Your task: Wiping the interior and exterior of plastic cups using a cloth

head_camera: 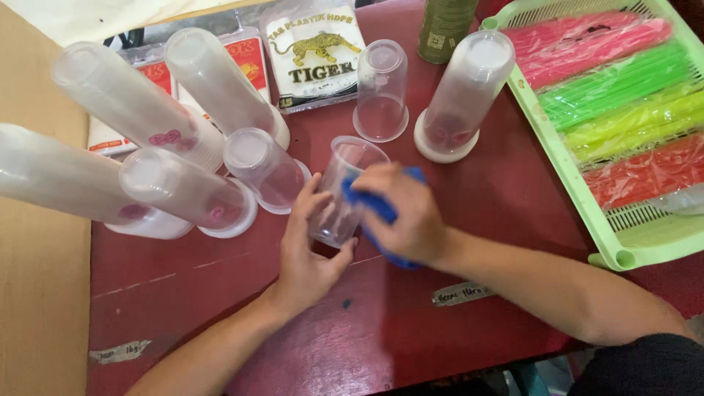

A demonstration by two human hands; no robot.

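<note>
Cup stacks (183, 191) crowding left, green tray (623, 242) right; bare tabletop (242, 323) near.

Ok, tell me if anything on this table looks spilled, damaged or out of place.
Nothing looks spilled or broken. The left hand holds a clear plastic cup tilted while the right hand presses a blue cloth on it. Worn tape scraps stick to the red table.

On the bench (469, 220), stacks of cups (147, 147) stand far left. An upright cup (381, 92) and another cup stack (462, 99) stand far centre, with a packet of bags (315, 51) behind them. A tray (623, 242) of bundled straws (623, 95) lies right. Near centre, the left hand (308, 246) and right hand (407, 213) meet around a tilted cup (341, 194).
</note>
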